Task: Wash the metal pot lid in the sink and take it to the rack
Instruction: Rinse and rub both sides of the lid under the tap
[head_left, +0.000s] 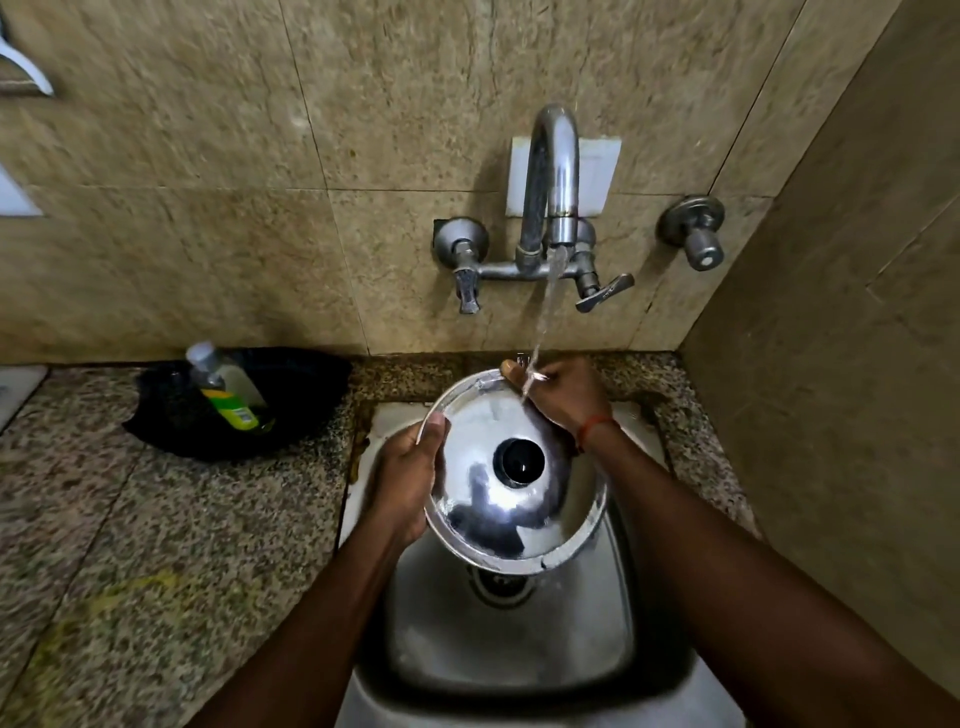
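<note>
On the speckled stone tabletop (130, 519) at the far left sits a black basin (306, 410) with a soap bottle (223, 387) leaning in it; a curved steel faucet (553, 171) juts from the tiled wall, and a separate tap (693, 234) is mounted to its right; a thin stream of water (545, 317) falls onto the right hand (563, 395), which crosses the lid's far edge. The metal pot lid (498, 519) is held above the steel sink (519, 649), partly covering the drain (501, 584); the left hand (402, 480) grips its left rim, thumb on top and fingers underneath; the right hand curls over the far rim, a red thread (597, 426) at its wrist. The lid is round, shiny and wet, tilted, with a black knob (518, 461) at its centre.
</note>
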